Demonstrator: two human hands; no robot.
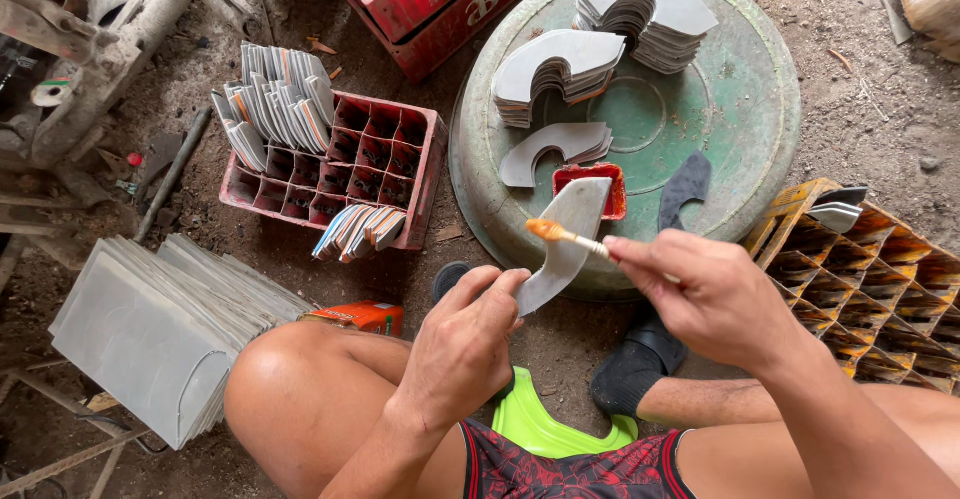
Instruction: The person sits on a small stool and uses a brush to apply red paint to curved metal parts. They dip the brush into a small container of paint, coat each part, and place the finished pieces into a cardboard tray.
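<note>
My left hand (468, 337) grips the lower end of a curved grey metal piece (566, 241), held up in front of me. My right hand (700, 294) pinches a small brush (566, 236) whose orange-coated tip rests against the piece's upper left edge. Just behind the piece sits a small red tray of orange paste (611, 187) on an upturned green basin (720, 109). Three stacks of the same curved grey pieces (556, 71) lie on the basin.
A red divided crate (340, 159) at left holds several upright pieces. A yellow divided crate (870, 279) stands at right. Grey folded sheets (150, 329) are piled at far left. A second red crate (440, 4) is at the top. My knees and a lime stool (545, 427) are below.
</note>
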